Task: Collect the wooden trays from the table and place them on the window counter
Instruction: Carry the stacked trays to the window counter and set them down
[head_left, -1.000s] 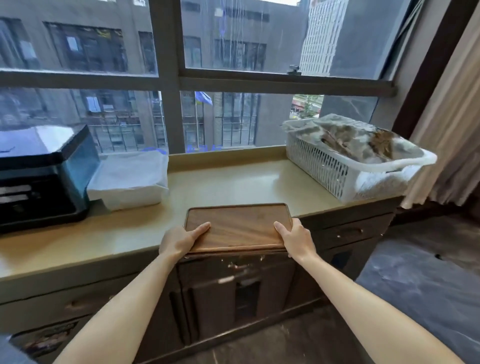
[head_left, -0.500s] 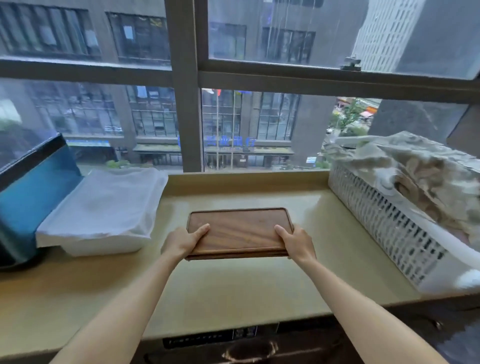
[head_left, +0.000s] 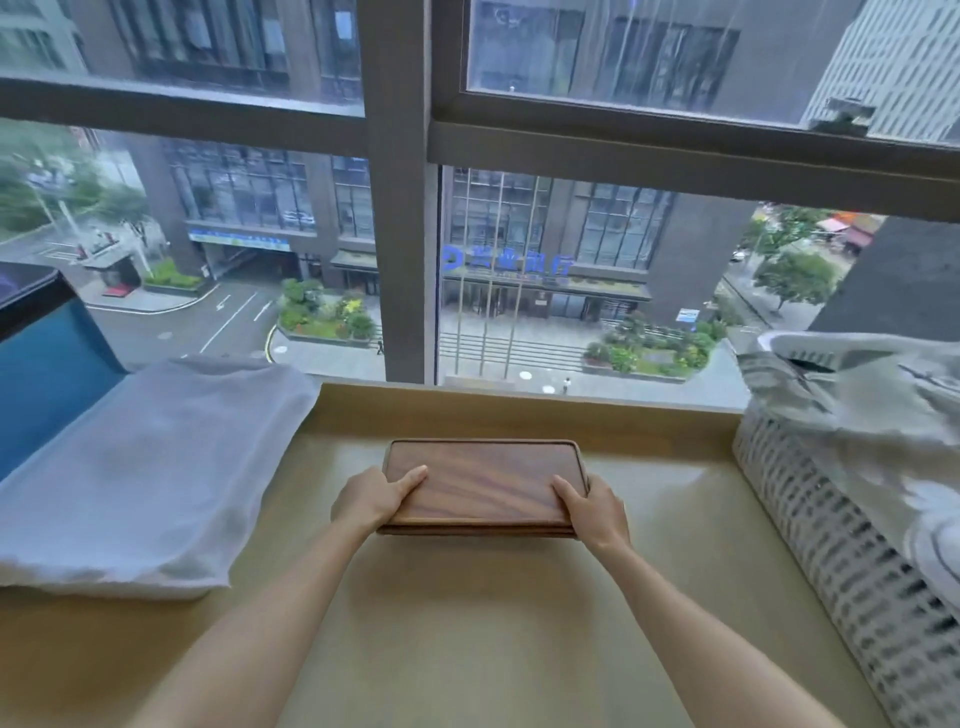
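A person stands at a beige window counter (head_left: 467, 623), both bare arms stretched forward. The left hand (head_left: 371, 499) and the right hand (head_left: 592, 506) each clasp a short end of a stack of dark wooden trays (head_left: 483, 486), thumbs laid flat on the top surface and the other fingers wrapped under the edges. At least two trays show, one upon the other, lying level and low over the counter, near its back edge; whether the stack rests on the counter or is held just above it cannot be told. To the left sits a white container draped in a white cloth (head_left: 150, 467), and beyond it the corner of a blue and black box (head_left: 41, 374). To the right stands a white slatted plastic basket (head_left: 841, 545) holding crumpled pale fabric (head_left: 872, 395). Behind the counter, a large window with a grey frame (head_left: 400, 208) looks down on a street and office buildings.
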